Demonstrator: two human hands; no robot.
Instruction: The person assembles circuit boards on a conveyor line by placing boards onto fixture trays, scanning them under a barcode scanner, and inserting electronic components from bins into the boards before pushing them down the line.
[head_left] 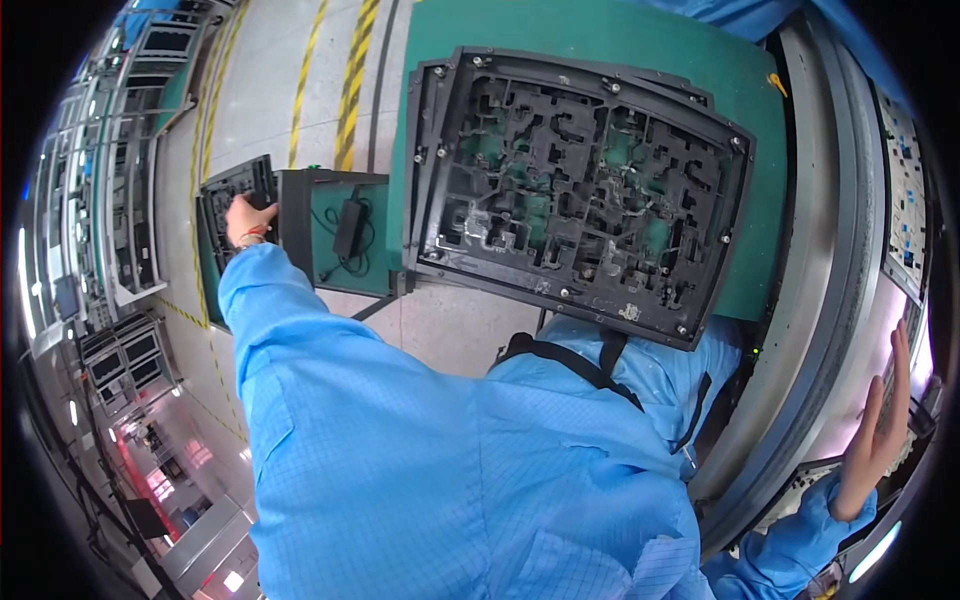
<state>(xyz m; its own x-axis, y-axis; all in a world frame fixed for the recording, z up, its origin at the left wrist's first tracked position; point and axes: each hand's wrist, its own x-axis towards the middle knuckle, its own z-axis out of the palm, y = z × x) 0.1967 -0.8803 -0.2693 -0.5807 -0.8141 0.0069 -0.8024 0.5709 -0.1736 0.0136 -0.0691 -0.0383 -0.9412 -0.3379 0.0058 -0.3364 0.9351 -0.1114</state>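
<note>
Plainly, racks (120, 180) occupy the far left, with striped tape (357, 90) on the floor right of them. Next, an adapter (349, 230) and its cord lie on a green surface. Overlapping frames (587, 190) cover much of the table (570, 30); a metal rail (800, 300) runs alongside. The tray (238, 182), left of the adapter, is dark and recessed, partly hidden by the left hand (248, 220); its fingers are bent, grip undeterminable. The right hand (878, 440), far right, extends its fingers, visibly holding nothing.

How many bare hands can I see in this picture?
2: the left hand, at a black tray on the left, and the right hand, fingers extended, at the far right. Others could be hidden.
</note>
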